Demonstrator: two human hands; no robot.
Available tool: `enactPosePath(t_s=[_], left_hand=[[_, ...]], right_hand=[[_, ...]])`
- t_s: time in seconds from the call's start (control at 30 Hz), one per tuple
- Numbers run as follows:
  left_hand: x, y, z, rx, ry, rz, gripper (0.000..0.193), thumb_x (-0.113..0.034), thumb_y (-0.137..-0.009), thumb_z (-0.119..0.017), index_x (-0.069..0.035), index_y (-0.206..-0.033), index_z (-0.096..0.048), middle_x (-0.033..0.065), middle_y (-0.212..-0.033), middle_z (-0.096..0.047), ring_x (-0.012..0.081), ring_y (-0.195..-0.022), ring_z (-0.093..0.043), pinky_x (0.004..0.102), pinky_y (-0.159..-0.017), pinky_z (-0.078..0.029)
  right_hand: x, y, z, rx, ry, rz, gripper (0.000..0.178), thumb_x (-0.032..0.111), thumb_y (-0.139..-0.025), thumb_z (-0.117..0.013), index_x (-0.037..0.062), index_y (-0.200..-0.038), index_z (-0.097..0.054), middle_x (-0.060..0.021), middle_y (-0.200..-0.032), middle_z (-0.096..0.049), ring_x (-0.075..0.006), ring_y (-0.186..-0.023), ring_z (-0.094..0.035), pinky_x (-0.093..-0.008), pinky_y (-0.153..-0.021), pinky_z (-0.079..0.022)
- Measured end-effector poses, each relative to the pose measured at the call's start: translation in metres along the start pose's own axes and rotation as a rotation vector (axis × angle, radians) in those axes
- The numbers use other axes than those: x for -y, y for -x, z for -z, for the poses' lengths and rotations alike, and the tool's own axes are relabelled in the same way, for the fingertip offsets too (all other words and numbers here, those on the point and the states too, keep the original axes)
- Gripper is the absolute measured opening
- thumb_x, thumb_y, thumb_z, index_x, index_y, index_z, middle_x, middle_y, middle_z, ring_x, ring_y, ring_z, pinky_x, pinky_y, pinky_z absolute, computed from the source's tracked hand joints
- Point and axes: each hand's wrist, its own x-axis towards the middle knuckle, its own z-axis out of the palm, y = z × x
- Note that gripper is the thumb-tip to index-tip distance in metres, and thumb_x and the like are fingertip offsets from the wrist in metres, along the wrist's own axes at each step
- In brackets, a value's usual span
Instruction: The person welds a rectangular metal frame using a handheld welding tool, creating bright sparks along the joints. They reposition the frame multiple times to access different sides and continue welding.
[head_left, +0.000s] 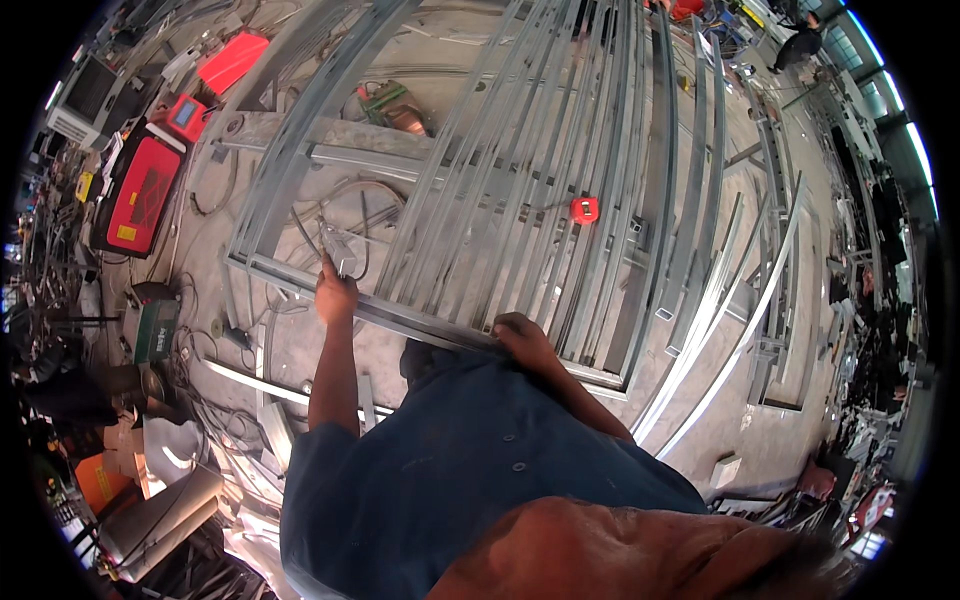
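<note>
A large frame of grey metal bars (420, 322) lies in front of me, with several long slats running away from its near bar. My left hand (337, 293) is closed at the near bar, left of the slats. A thin dark rod shows just beyond its fingertips; whether the hand grips this rod or the bar is hidden. Beside those fingers is a small pale metal block (342, 258). Further right, my right hand (522, 338) is curled over the same near bar, gripping its edge. A red tape measure (585, 209) rests on the slats, apart from both hands.
To the left stand a red-and-black machine (143, 195), a green box (155, 331) and tangled cables. A green-and-copper clamp-like tool (398, 107) lies beyond the frame. Long bright metal strips (690, 335) lie at right. Another person (797, 46) is at far right.
</note>
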Motion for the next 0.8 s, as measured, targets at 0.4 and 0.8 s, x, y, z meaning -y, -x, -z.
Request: enactPosePath(t_s=[0.4, 0.8], left_hand=[[0.007, 0.005, -0.007, -0.004, -0.023, -0.011, 0.080, -0.017, -0.084, -0.061, -0.022, -0.156, -0.027, 0.0220, -0.120, -0.065, 0.0454, -0.101, -0.065, 0.0557, -0.082, -0.052], [0.004, 0.006, -0.004, -0.070, 0.001, -0.049, 0.074, -0.016, -0.084, -0.060, -0.020, -0.153, -0.034, 0.0209, -0.113, -0.067, 0.0451, -0.095, -0.066, 0.0560, -0.077, -0.053]], right_hand=[[0.009, -0.002, -0.002, 0.016, 0.142, 0.037, 0.041, 0.034, -0.095, -0.063, -0.0019, -0.115, -0.065, -0.0185, -0.100, -0.070, -0.0267, -0.091, -0.069, -0.0391, -0.084, -0.053], [0.013, -0.006, -0.003, 0.069, 0.157, -0.035, 0.043, 0.034, -0.094, -0.063, -0.0016, -0.118, -0.065, -0.0208, -0.109, -0.070, -0.0305, -0.103, -0.068, -0.0383, -0.092, -0.051]])
